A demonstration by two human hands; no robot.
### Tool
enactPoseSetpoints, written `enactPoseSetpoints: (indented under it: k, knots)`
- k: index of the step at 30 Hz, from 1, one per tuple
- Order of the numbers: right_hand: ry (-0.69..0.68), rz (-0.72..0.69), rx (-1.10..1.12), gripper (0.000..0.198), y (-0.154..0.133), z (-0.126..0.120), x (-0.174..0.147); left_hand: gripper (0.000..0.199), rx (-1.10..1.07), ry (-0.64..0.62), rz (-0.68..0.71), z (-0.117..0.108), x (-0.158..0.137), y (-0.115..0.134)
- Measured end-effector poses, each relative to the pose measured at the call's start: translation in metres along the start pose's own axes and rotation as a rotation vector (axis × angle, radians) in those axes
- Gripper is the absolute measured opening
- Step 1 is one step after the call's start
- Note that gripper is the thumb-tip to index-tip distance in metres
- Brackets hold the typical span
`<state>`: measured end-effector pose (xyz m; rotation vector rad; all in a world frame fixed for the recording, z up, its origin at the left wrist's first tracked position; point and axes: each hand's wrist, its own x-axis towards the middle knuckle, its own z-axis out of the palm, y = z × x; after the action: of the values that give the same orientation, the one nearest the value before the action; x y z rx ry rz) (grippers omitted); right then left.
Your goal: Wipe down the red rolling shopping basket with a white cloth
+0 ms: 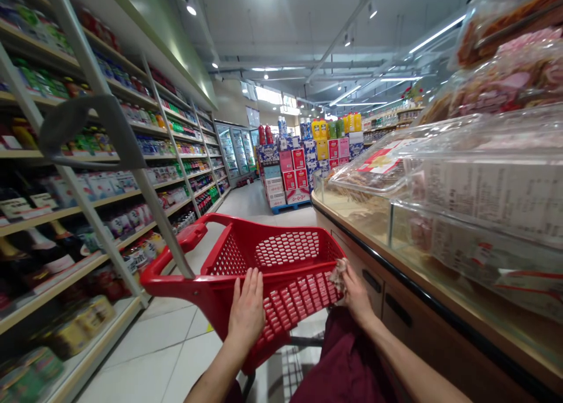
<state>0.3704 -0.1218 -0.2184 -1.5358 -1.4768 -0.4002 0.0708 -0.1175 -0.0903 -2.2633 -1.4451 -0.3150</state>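
Note:
A red plastic shopping cart [281,280] with slotted basket walls stands right in front of me. My left hand [247,309] lies flat against its near side, just at the rim, with fingers stretched out and nothing held. At the cart's right corner, my right hand [356,293] grips a crumpled, greyish-brown cloth [338,275] and presses it to the rim. A grey metal pole [145,200] rises from the cart's left part and carries a dark grey plastic loop handle [94,133].
Shelves of bottles and packages [145,127] line the left. Close on my right runs a display counter [422,288] stacked with clear plastic food packs [475,180]. Ahead stand stacked drink cartons [294,177] on a blue pallet and glass-door fridges [237,151].

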Motion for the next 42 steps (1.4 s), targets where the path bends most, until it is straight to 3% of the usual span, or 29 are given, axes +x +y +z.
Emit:
enactPoseSetpoints:
  k: [3,6,9,12,14,17,22,24,26,28,30,32,33,38,40,42]
  knots:
    - [-0.056,0.06,-0.009,0.05,0.008,0.003,-0.015,0.063,-0.001,0.008,0.01,0.001,0.0,0.0]
    - [0.008,0.057,0.037,0.054,0.008,-0.004,-0.005,0.063,-0.006,0.024,0.004,0.002,0.0,0.001]
    - [0.071,0.006,0.081,0.055,-0.002,-0.011,0.013,0.063,-0.033,0.031,-0.014,0.001,-0.001,0.0]
    - [0.011,-0.061,0.124,0.051,-0.024,-0.013,0.01,0.063,-0.124,0.039,-0.034,-0.004,-0.003,0.003]
    - [-0.096,-0.159,0.202,0.049,-0.048,-0.016,0.003,0.065,-0.277,0.05,-0.016,-0.009,-0.004,0.013]
    - [-0.219,-0.256,0.398,0.051,-0.093,-0.029,0.007,0.065,-0.675,0.027,0.034,-0.015,-0.004,0.038]
    - [-0.095,-0.06,0.652,0.059,-0.147,-0.049,0.03,0.032,-1.404,-0.101,-0.228,-0.007,-0.001,0.072]
    - [-0.085,0.007,0.725,0.056,-0.155,-0.05,0.03,0.026,-1.556,-0.116,-0.329,-0.002,0.0,0.073]
    - [-0.12,0.095,0.804,0.053,-0.159,-0.05,0.026,0.029,-1.63,-0.035,-0.433,0.0,0.0,0.067]
    - [-0.248,0.223,0.928,0.048,-0.161,-0.051,0.022,0.046,-1.676,0.035,-0.509,-0.002,0.001,0.058]
    - [-0.455,0.379,1.08,0.041,-0.162,-0.054,0.022,0.051,-1.718,-0.022,-0.513,-0.006,0.001,0.051]
    - [-0.589,0.512,1.202,0.036,-0.16,-0.056,0.026,0.035,-1.73,-0.127,-0.501,-0.009,0.0,0.048]
    - [-0.593,0.559,1.241,0.036,-0.158,-0.056,0.028,0.026,-1.715,-0.146,-0.513,-0.008,0.0,0.048]
    - [-0.309,0.669,1.22,0.039,-0.157,-0.04,0.032,0.009,-1.456,0.044,-0.587,-0.006,-0.004,0.062]
    - [-0.191,0.705,1.17,0.042,-0.165,-0.031,0.029,0.006,-1.311,0.087,-0.493,-0.01,-0.004,0.069]
    - [-0.139,0.722,1.165,0.046,-0.176,-0.026,0.024,0.016,-1.197,0.111,-0.365,-0.016,-0.006,0.072]
